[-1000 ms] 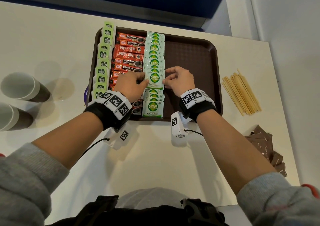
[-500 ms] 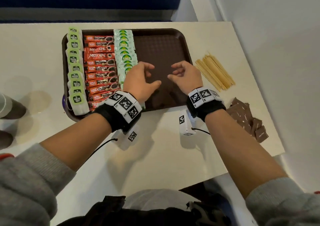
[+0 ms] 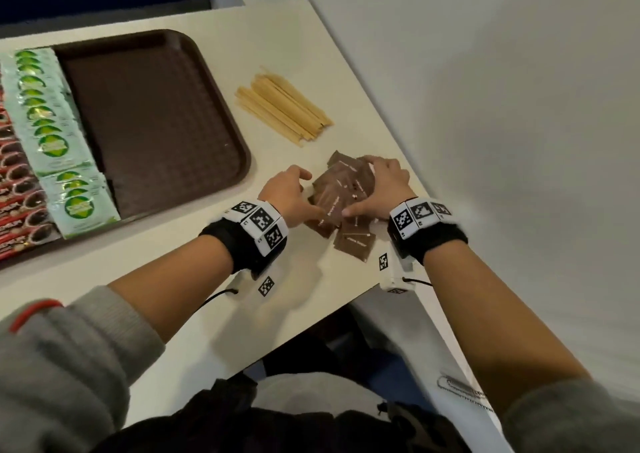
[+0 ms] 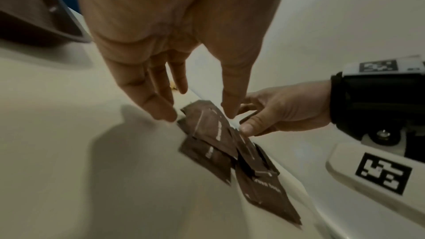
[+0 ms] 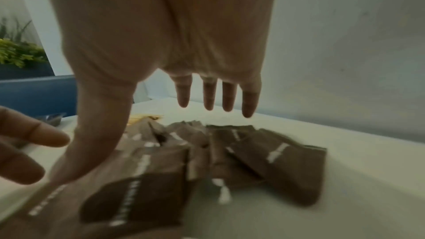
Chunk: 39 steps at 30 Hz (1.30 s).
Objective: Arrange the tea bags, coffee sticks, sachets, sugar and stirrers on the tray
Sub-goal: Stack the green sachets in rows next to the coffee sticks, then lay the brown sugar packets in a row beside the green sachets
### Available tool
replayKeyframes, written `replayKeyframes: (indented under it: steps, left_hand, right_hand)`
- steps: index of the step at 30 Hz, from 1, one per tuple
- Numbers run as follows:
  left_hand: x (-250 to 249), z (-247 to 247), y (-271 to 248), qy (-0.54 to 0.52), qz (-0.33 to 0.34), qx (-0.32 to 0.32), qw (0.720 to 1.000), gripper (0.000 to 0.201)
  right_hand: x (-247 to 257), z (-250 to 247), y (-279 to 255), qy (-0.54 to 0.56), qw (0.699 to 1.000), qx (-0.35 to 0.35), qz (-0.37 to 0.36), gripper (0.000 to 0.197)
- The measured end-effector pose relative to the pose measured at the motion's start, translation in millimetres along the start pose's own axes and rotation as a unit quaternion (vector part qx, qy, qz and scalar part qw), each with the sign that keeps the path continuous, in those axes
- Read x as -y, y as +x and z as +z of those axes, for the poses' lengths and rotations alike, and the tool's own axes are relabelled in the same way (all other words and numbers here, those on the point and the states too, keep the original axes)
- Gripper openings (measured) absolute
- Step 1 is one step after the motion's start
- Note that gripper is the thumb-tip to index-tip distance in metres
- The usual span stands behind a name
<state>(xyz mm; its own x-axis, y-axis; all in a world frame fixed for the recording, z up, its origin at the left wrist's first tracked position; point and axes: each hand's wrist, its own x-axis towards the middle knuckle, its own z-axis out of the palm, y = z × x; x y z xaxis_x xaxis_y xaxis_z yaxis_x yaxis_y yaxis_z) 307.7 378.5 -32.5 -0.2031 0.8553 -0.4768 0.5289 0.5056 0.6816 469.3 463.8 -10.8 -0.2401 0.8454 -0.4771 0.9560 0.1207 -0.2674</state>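
Observation:
A loose pile of brown sugar sachets (image 3: 341, 194) lies on the white table, right of the brown tray (image 3: 156, 123). My left hand (image 3: 289, 192) reaches the pile's left side, fingers straight, thumb (image 4: 230, 108) touching the top sachet. My right hand (image 3: 382, 184) cups the pile's right side; its fingers (image 5: 208, 97) are spread straight above the sachets (image 5: 264, 155) and its thumb rests on one. Neither hand has lifted a sachet. Wooden stirrers (image 3: 284, 109) lie in a bundle beyond the pile. Green sachets (image 3: 52, 133) and red coffee sticks (image 3: 17, 189) stand in rows on the tray's left part.
The tray's right half is bare brown plastic. The sachet pile lies close to the table's right edge (image 3: 412, 182), with a grey wall just beyond. The table's near edge runs under my wrists.
Both hands left the green sachets on the tray and moved right to the brown sachet pile. The head view swung right with them.

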Motion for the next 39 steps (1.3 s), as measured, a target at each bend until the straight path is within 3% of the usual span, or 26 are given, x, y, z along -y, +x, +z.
replayKeyframes:
  steps: [3,6,15,20,25,29,34,39]
  left_hand:
    - [-13,20,10,0.047,-0.003,-0.011,0.999,0.084]
    - [-22,26,16,0.048,-0.007,-0.027,0.998,0.084]
    - [-18,27,24,0.035,-0.044,-0.011,0.998,0.054]
    - [-17,23,25,0.051,-0.035,0.003,0.998,0.044]
    - [-10,12,22,-0.011,-0.029,0.002,1.000,0.043]
    - [1,5,22,-0.131,-0.023,-0.001,0.991,0.041]
    - [6,-7,13,-0.298,-0.028,-0.014,0.954,0.039]
    - [15,-18,9,-0.285,-0.008,-0.057,0.957,0.053]
  right_hand:
    - [-20,3,7,-0.030,0.999,0.043,-0.003,0.110]
    - [-26,12,11,-0.024,0.999,0.019,-0.020,0.107]
    - [-19,21,19,0.076,0.993,0.014,-0.089,0.091]
    - [-13,23,23,0.080,0.991,-0.001,-0.110,0.063]
    - [0,13,22,0.130,0.978,0.027,-0.159,0.043]
    - [18,11,19,0.210,0.961,0.041,-0.172,0.048]
    - [39,9,19,0.251,0.948,0.054,-0.187,0.056]
    - [55,10,23,0.209,0.956,0.054,-0.199,0.046]
